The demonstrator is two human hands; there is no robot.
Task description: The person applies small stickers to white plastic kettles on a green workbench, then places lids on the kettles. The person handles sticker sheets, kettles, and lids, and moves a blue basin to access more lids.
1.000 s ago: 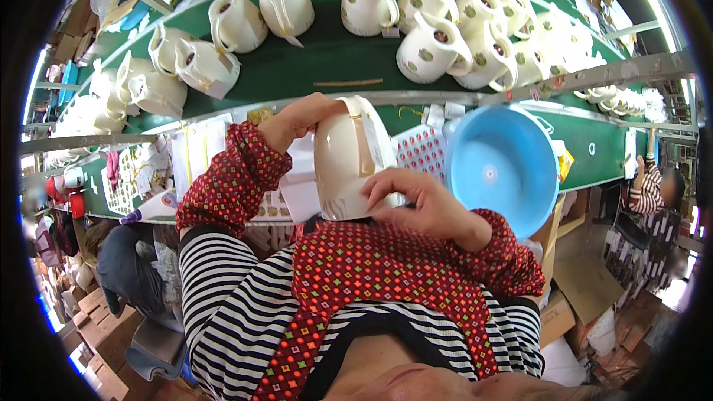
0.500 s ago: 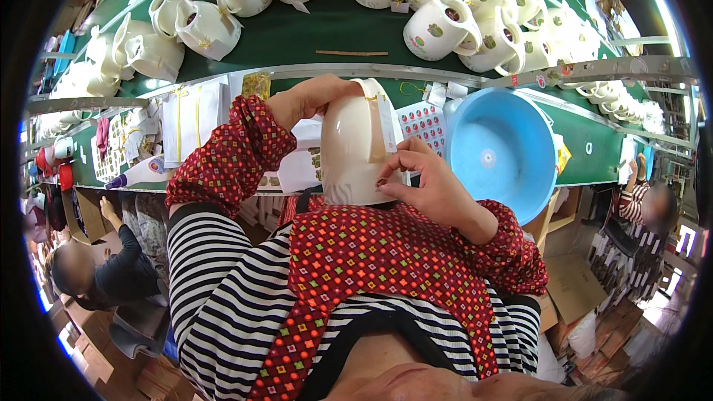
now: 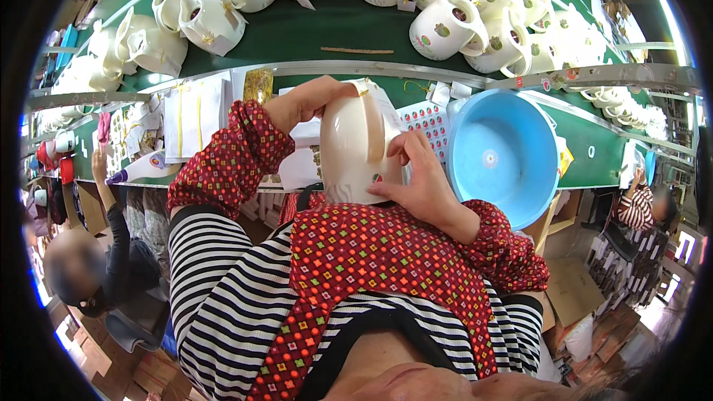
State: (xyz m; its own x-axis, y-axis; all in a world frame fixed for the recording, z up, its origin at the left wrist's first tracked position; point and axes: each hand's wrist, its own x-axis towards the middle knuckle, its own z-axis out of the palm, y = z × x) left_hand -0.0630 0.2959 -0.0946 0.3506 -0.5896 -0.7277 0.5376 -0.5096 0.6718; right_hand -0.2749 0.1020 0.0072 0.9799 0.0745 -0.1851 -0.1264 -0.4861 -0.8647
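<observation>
A glossy cream ceramic jug [image 3: 344,145] is held tilted in front of my apron. My left hand [image 3: 310,102] is closed on its far end, the fingertips hidden behind it. The jug's handle [image 3: 376,130] faces up, and a white paper tag [image 3: 391,113] hangs beside it. A small red and green sticker [image 3: 377,178] lies on the jug below the handle. My right hand [image 3: 429,184] rests there, thumb at the sticker's lower edge and bent index finger by the handle, with a gap between them. Its other fingers are partly hidden.
A blue basin [image 3: 505,167] stands to the right, next to a sticker sheet [image 3: 425,125]. White papers [image 3: 194,119] and a purple-capped white bottle [image 3: 145,168] lie left. Several cream jugs [image 3: 445,26] line the green table [image 3: 334,26] behind a metal rail. Co-workers sit at both sides.
The small sticker, pinched in my right fingers before, now lies on the jug. My right index finger has lifted away from the thumb toward the handle. The left co-worker's arm has risen.
</observation>
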